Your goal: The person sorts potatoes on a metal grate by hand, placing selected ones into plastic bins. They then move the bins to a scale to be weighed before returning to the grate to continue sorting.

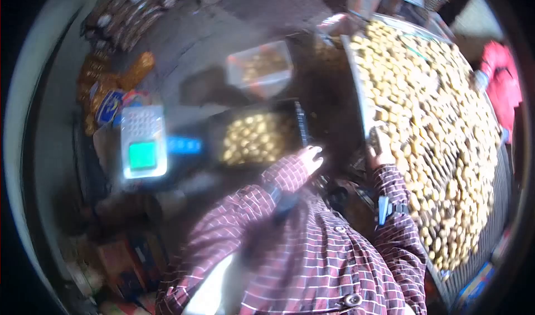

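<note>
My left hand (311, 160) is beside the near right corner of a black crate (301, 122) that holds yellowish potato-like produce (252, 139); its fingers are apart and nothing shows in them. Over at the left edge of a large slatted table (490, 189) is my right hand (380, 149), next to many more of the same pale pieces (423, 120). Its fingers are blurred and partly dark, so their grip cannot be made out. A digital scale display (143, 142) with a lit green screen stands left of the crate.
A clear bin (259, 68) with produce sits beyond the crate. Orange net bags (137, 69) lie behind the scale display, with stacked sacks (131, 17) at the upper left. Another person in red (501, 86) is at the table's far right side. Boxes (120, 265) stand at the lower left.
</note>
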Available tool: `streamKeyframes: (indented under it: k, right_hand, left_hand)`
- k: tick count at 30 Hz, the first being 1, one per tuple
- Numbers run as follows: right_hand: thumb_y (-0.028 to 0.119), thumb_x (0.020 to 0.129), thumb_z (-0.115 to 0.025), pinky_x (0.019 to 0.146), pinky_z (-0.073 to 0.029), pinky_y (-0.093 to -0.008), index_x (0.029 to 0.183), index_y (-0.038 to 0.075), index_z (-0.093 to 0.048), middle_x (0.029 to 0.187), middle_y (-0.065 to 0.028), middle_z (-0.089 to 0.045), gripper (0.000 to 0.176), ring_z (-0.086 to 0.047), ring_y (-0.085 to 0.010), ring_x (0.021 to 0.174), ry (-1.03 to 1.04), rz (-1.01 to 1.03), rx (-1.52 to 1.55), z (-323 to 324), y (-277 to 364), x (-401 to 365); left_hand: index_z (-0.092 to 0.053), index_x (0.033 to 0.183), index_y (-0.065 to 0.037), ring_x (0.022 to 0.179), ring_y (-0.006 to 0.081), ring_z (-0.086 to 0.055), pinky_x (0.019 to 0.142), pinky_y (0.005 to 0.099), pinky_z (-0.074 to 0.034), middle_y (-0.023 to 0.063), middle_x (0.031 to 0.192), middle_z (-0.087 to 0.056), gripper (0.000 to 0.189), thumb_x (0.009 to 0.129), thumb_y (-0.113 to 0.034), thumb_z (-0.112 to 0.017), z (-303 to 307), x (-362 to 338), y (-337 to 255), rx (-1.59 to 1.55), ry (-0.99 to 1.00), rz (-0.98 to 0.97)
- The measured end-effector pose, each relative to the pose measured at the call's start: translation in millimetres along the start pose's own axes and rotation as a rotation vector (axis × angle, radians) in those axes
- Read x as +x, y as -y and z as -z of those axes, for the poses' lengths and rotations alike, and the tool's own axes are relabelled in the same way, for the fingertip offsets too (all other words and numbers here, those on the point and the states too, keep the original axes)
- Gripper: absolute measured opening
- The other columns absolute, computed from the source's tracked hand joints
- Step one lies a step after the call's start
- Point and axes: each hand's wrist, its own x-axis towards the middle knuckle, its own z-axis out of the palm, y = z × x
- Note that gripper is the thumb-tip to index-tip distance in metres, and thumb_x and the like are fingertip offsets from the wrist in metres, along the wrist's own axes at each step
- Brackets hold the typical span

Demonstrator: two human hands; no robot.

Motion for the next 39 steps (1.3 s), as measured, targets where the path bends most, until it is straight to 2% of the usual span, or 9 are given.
streamKeyframes:
  k: [7, 12, 15, 24, 29, 31, 32, 36, 39]
  right_hand:
    - [0.023, 0.081, -0.069, 0.103, -0.042, -0.0458, 0.129, 0.008, -0.057, 0.129, -0.0189, -0.056, 0.052, -0.052, -0.0384, 0.12, -0.267, -0.285, -0.37, 162, 31, -165]
    - [0.028, 0.082, -0.068, 0.106, -0.039, -0.0471, 0.135, 0.006, -0.051, 0.134, -0.0229, -0.052, 0.06, -0.049, -0.0386, 0.123, -0.399, -0.664, -0.475, 241, -27, -280]
    - [0.03, 0.082, -0.066, 0.106, -0.039, -0.0471, 0.137, 0.004, -0.048, 0.134, -0.0235, -0.051, 0.063, -0.049, -0.0387, 0.123, -0.376, -0.659, -0.442, 245, -60, -321]
    - [0.018, 0.086, -0.059, 0.106, -0.039, -0.043, 0.13, 0.008, -0.055, 0.129, -0.0178, -0.055, 0.045, -0.049, -0.0336, 0.124, -0.383, -0.675, -0.137, 265, -52, -269]
    - [0.009, 0.085, -0.054, 0.102, -0.043, -0.0421, 0.122, 0.012, -0.06, 0.123, -0.0156, -0.058, 0.038, -0.053, -0.0307, 0.119, -0.457, -0.397, -0.218, 289, -109, -198]
    - [0.014, 0.084, -0.059, 0.1, -0.045, -0.0414, 0.123, 0.011, -0.06, 0.121, -0.0165, -0.058, 0.04, -0.053, -0.0334, 0.117, -0.16, -0.573, -0.323, 296, -103, -162]
    - [0.016, 0.083, -0.061, 0.098, -0.045, -0.041, 0.124, 0.01, -0.06, 0.121, -0.0169, -0.058, 0.041, -0.053, -0.0348, 0.117, -0.004, -0.657, -0.372, 296, -100, -147]
    - [0.025, 0.086, -0.064, 0.1, -0.045, -0.0407, 0.126, 0.01, -0.059, 0.119, -0.0185, -0.059, 0.043, -0.053, -0.0332, 0.118, -0.24, -0.628, -0.264, 277, -99, -134]
    - [0.028, 0.088, -0.064, 0.107, -0.04, -0.0401, 0.13, 0.009, -0.057, 0.126, -0.0182, -0.057, 0.046, -0.05, -0.0303, 0.125, -0.264, -0.423, 0.274, 286, -54, -132]
  left_hand:
    - [-0.055, 0.129, -0.004, 0.126, 0.0361, -0.047, 0.107, 0.0457, -0.039, 0.0205, 0.135, -0.049, 0.051, 0.08, -0.012, -0.067, -10, 72, -114, 0.054, -0.186, -0.512]
    - [-0.046, 0.141, -0.012, 0.143, 0.0282, -0.029, 0.114, 0.0568, -0.019, 0.0122, 0.151, -0.036, 0.07, 0.08, -0.034, -0.073, -84, 61, -178, 0.348, -0.122, -0.411]
    - [-0.047, 0.141, -0.01, 0.142, 0.0254, -0.032, 0.113, 0.0543, -0.023, 0.01, 0.152, -0.036, 0.07, 0.081, -0.038, -0.071, -104, 57, -198, 0.59, -0.078, -0.26]
    - [-0.051, 0.136, -0.01, 0.137, 0.0287, -0.037, 0.114, 0.0514, -0.023, 0.0091, 0.146, -0.044, 0.055, 0.086, -0.023, -0.067, -105, 53, -195, 0.498, -0.127, -0.368]
    - [-0.051, 0.137, -0.014, 0.136, 0.0281, -0.039, 0.113, 0.051, -0.026, 0.0076, 0.147, -0.043, 0.06, 0.081, -0.026, -0.071, -101, 69, -177, 0.497, -0.057, -0.378]
    - [-0.05, 0.138, -0.016, 0.135, 0.0302, -0.039, 0.112, 0.0507, -0.026, 0.0094, 0.147, -0.044, 0.066, 0.078, -0.026, -0.074, -102, 75, -166, 0.521, -0.085, -0.432]
    - [-0.049, 0.138, -0.014, 0.134, 0.0314, -0.041, 0.111, 0.0502, -0.029, 0.0123, 0.145, -0.045, 0.064, 0.08, -0.023, -0.072, -100, 76, -166, 0.401, -0.114, -0.402]
    - [-0.046, 0.139, -0.007, 0.128, 0.0346, -0.047, 0.108, 0.0471, -0.038, 0.0187, 0.14, -0.045, 0.057, 0.086, -0.014, -0.066, -90, 50, -281, -0.37, 0.085, -0.103]
    - [-0.048, 0.132, -0.004, 0.116, 0.0251, -0.055, 0.092, 0.0345, -0.052, 0.0157, 0.132, -0.05, 0.047, 0.089, -0.009, -0.067, -113, 47, -331, -1.197, 0.626, 0.301]
